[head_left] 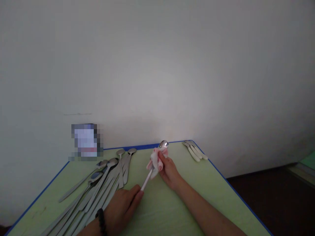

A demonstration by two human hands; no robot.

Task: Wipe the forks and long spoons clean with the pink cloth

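Observation:
My left hand (123, 205) pinches the end of a white-handled spoon (147, 178) near the table's middle. The spoon's steel bowl (163, 144) points away toward the wall. My right hand (168, 170) is closed on a pink and white cloth (155, 159) wrapped round the spoon's neck just below the bowl. A dark bead bracelet (101, 221) sits on my left wrist.
Several long steel spoons (98, 190) lie fanned out on the left of the green, blue-edged table (221, 183). Three white-handled spoons (194, 150) lie at the far right corner. A blurred box (85, 141) stands against the white wall at the back left. Dark floor lies to the right.

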